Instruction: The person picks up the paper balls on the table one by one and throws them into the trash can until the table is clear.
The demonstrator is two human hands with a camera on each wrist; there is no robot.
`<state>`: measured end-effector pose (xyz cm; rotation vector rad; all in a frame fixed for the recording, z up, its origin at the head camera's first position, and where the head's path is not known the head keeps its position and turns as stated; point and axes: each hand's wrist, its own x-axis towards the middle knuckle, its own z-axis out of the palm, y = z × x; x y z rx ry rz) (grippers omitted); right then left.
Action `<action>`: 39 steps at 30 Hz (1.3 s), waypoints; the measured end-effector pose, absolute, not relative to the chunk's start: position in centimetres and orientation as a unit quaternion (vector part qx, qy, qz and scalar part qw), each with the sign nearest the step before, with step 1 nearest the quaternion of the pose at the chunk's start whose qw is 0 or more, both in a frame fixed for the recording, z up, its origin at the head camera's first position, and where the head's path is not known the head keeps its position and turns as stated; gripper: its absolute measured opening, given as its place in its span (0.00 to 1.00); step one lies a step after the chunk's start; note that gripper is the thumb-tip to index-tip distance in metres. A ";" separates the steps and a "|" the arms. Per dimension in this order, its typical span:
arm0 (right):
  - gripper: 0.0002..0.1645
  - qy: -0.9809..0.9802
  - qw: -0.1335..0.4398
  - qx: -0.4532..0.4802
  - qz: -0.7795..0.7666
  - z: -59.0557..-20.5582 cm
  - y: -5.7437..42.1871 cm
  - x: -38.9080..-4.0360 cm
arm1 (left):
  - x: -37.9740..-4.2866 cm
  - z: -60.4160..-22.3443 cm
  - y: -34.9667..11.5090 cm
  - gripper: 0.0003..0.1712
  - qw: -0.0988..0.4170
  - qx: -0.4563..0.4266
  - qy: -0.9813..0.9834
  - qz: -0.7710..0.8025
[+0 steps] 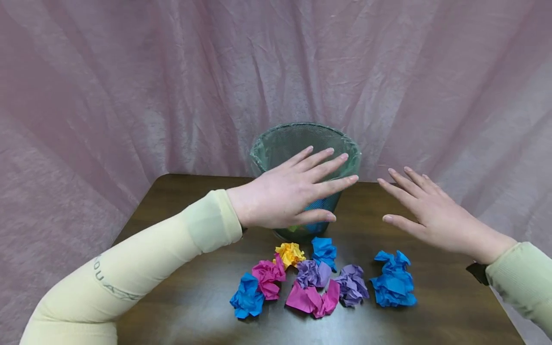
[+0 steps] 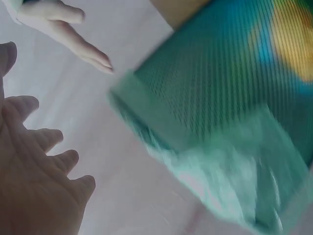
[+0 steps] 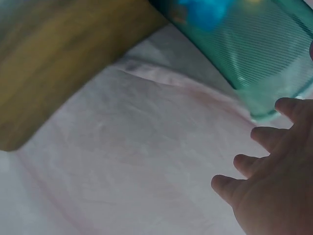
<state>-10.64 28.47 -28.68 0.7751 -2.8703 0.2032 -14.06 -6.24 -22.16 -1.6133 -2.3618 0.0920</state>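
You have a dark brown, wood-grained table before you, and a pink curtain hanging in folds behind it and along both sides.

Stands upright on the worktop as a green-lined mesh bin. Has crumpled blue, pink, purple and yellow papers in front.
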 end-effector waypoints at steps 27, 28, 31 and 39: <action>0.48 -0.941 0.008 0.326 0.097 -40.0 31.1 -7.3 | -8.6 -36.3 -2.7 0.42 -0.009 -0.627 -0.774 0.088; 0.49 -0.940 0.006 0.328 0.095 -40.2 31.2 -7.3 | -8.5 -36.7 -2.6 0.42 -0.013 -0.627 -0.774 0.086; 0.53 -0.940 -0.014 0.328 0.092 -40.8 31.5 -7.3 | -8.2 -37.5 -2.3 0.43 -0.015 -0.628 -0.774 0.084; 0.49 -0.942 -0.037 0.323 0.088 -42.0 32.0 -7.4 | -8.2 -38.6 -1.8 0.43 -0.044 -0.628 -0.775 0.060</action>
